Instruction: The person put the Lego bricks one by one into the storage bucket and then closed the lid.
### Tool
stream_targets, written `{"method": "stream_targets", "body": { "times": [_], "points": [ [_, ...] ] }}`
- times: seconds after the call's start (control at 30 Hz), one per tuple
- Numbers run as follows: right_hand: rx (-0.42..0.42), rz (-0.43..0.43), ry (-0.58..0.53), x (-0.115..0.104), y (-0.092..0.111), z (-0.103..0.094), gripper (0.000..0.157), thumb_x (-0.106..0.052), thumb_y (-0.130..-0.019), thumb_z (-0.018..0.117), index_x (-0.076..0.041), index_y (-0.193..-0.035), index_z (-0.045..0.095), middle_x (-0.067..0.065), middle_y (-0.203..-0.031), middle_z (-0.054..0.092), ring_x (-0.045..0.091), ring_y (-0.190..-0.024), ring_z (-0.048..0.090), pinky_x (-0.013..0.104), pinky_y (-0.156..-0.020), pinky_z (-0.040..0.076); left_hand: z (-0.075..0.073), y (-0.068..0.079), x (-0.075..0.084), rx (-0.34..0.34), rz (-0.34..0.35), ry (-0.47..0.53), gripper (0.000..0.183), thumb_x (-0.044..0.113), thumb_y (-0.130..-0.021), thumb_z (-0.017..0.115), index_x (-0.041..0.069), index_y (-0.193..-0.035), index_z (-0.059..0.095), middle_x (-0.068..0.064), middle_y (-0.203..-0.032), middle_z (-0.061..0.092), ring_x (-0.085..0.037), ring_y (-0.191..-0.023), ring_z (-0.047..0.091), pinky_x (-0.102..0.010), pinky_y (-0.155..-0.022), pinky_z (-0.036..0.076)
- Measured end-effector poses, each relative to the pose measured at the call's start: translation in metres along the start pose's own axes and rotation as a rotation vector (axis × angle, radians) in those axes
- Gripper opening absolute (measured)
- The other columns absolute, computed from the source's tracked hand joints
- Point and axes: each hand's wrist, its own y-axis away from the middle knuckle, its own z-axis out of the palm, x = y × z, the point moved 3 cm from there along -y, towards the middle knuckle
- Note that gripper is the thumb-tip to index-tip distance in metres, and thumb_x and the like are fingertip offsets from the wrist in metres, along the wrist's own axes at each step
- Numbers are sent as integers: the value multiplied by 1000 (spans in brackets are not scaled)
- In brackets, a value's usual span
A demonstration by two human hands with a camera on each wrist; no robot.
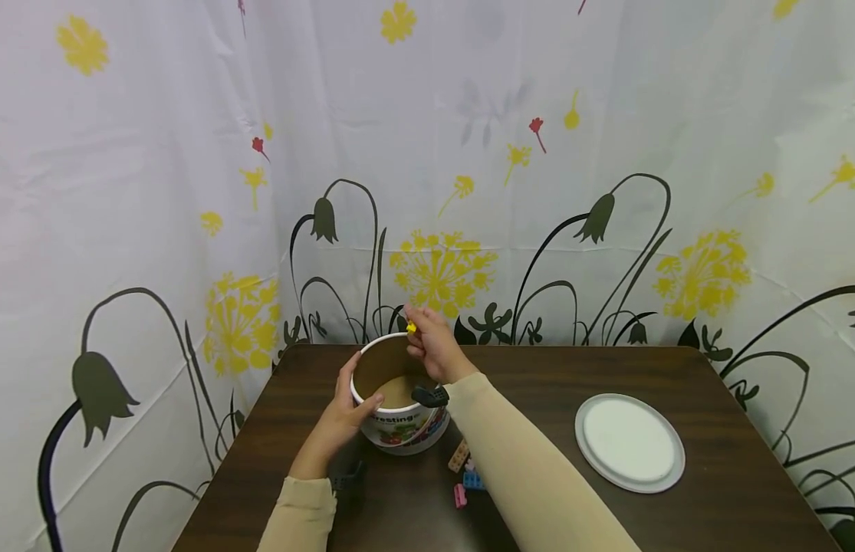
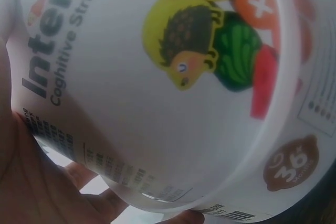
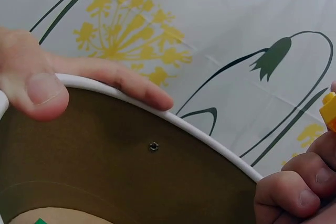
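Note:
A round white tub [image 1: 399, 441] with printed animals and fruit stands tilted on the table. Its brown inside shows in the head view. My left hand [image 1: 346, 406] grips the tub's side, thumb over the white rim and fingers along the outside. Above the far right part of the rim, my right hand [image 1: 432, 343] pinches a small yellow toy brick [image 1: 411, 327] between thumb and fingers. In the right wrist view the yellow brick [image 3: 329, 111] is cut off by the frame edge. A bit of a green piece [image 3: 40, 221] shows at the tub's bottom.
Several toy bricks lie by the right forearm, among them an orange brick [image 1: 458, 456], a blue brick [image 1: 474, 481] and a pink brick [image 1: 460, 495]. A round white lid [image 1: 630, 443] lies at the right of the dark wooden table [image 1: 537, 376]. A flowered curtain [image 1: 468, 192] hangs behind.

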Motion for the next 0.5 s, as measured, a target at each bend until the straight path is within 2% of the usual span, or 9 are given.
{"method": "stream_targets", "body": {
  "times": [0.2,0.3,0.33,0.5],
  "points": [
    [3,-33,28,-3,-1,2,30,-31,-113,60,-18,-87,52,-9,-67,35,6,-53,25,21,-50,23,0,-2,2,1,4,7,100,34,-99,73,24,-174,8,-24,-178,13,-55,-156,32,-71,-124,29],
    [6,-41,50,-2,-1,2,31,-32,-113,60,-19,-86,52,-8,-72,37,7,-53,26,23,-51,23,0,-1,3,2,4,8,100,34,-98,74,24,-174,9,-24,-177,13,-54,-155,32,-71,-124,30],
    [9,-48,60,-1,-1,1,30,-31,-113,60,-19,-86,52,-10,-76,44,7,-54,26,24,-51,24,0,0,3,1,9,8,101,33,-98,74,23,-174,9,-24,-177,14,-54,-155,33,-71,-124,30],
    [19,-50,112,4,1,1,30,-29,-112,62,-18,-85,55,-10,-82,47,7,-53,26,25,-52,24,0,5,1,0,6,-6,101,35,-98,74,22,-174,9,-25,-177,15,-55,-153,36,-71,-121,34]
  ]
}}
